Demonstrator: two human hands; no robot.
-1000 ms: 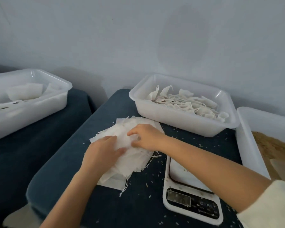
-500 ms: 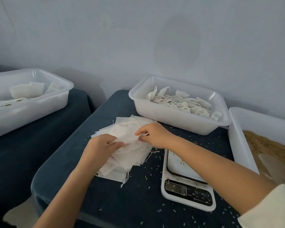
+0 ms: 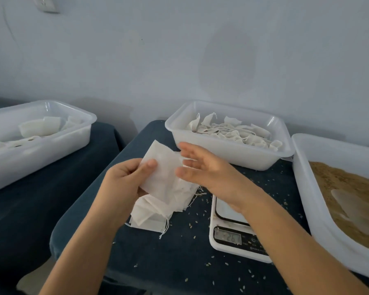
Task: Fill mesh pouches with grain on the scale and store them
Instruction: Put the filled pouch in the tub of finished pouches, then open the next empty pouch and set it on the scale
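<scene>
One flat white mesh pouch [image 3: 161,170] was pinched in the left hand [image 3: 124,182] above the stack of white pouches [image 3: 158,211] on the dark blue tabletop [image 3: 179,258]; the right hand [image 3: 202,169], fingers spread, touched its edge beside the white digital scale [image 3: 232,233].

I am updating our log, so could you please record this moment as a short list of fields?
left hand: left hand pinches one empty mesh pouch, lifted above the pile
right hand: right hand open, fingers at the pouch's right edge
pouch pile: pile of empty pouches on the dark table
scale: scale, platform bare
grain: grain tray at right
</scene>
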